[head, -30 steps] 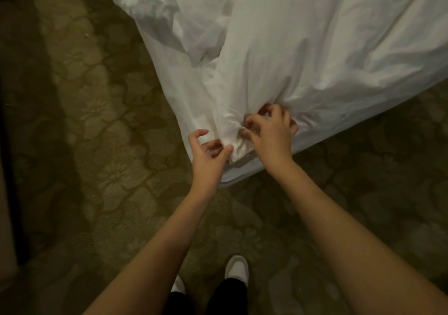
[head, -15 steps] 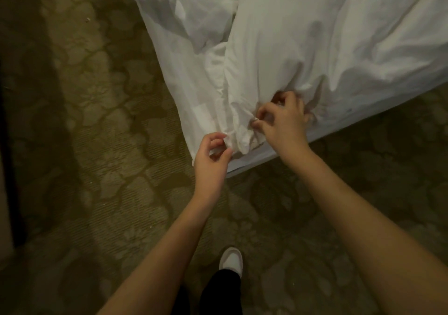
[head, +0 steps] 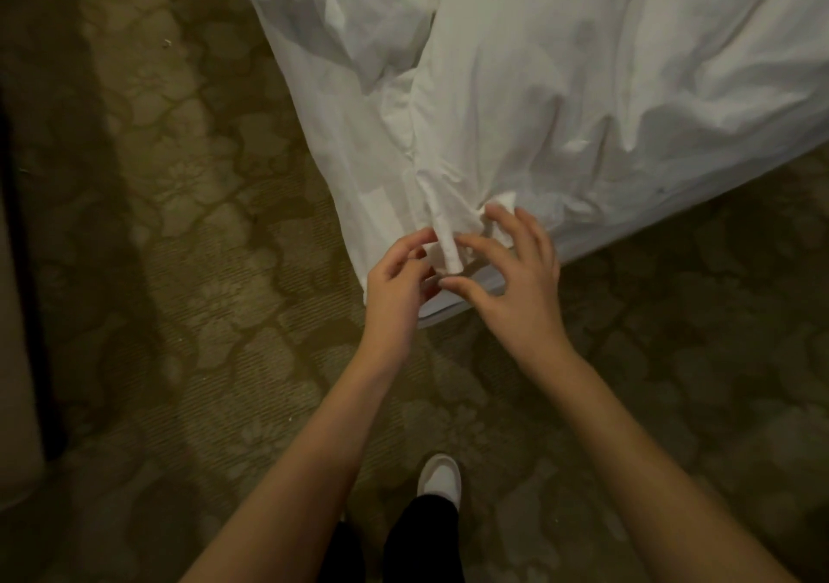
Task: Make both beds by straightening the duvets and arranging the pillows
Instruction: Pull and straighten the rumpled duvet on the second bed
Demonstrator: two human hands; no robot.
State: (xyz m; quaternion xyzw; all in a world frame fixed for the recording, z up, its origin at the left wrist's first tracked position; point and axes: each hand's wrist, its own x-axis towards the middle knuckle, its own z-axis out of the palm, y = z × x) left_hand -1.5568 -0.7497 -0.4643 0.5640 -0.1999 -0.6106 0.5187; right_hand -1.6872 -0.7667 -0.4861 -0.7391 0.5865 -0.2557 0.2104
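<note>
A crumpled white duvet [head: 560, 89] hangs over the corner of the bed down toward the carpet. At its lowest corner a thin twisted strip of the fabric [head: 444, 241] points down. My left hand [head: 397, 282] has its fingers curled and pinches the duvet corner just left of that strip. My right hand [head: 511, 277] is beside it on the right with fingers spread; its index finger and thumb lie close to the strip without gripping it. No pillows are in view.
Patterned olive carpet [head: 202, 268] covers the floor left of and below the bed corner. A dark upright edge [head: 18, 268] of furniture or a wall runs along the far left. My white shoe [head: 439, 477] stands just short of the bed.
My right hand let go of the bunched fabric it was gripping and spread its fingers. My left hand closed tighter on the corner. The view shifted left, so the bed corner sits further right.
</note>
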